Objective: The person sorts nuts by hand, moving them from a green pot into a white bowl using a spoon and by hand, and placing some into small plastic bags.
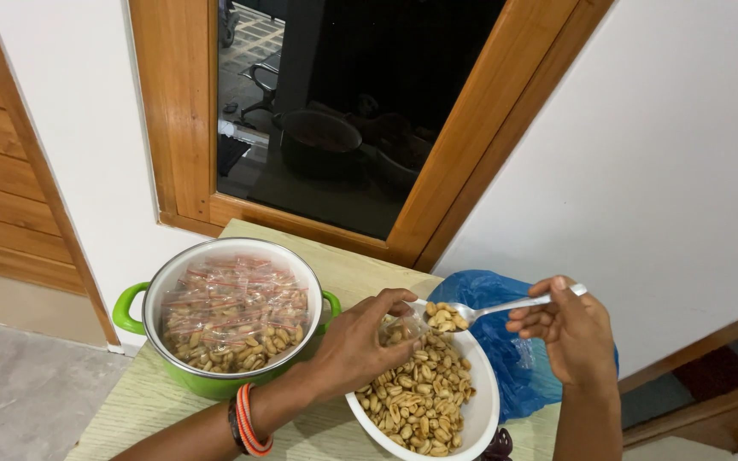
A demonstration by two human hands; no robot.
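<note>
I stand facing a smooth white plastered wall [676, 154] with a dark glass window [343, 94] set into it, framed in warm orange-brown varnished wood [177, 111]. The pane reflects dim shapes, among them what looks like an office chair and a round pot, though I cannot make them out clearly. To my left runs a wall of horizontal brown wooden planks [2, 171], and below it a bare grey concrete floor [19, 393]. Under the window sits a pale, light-green wood-grain tabletop [360, 269], pushed up against the wall. At the lower right a dark brown wooden rail [694, 410] slants across. The light is soft and even.
</note>
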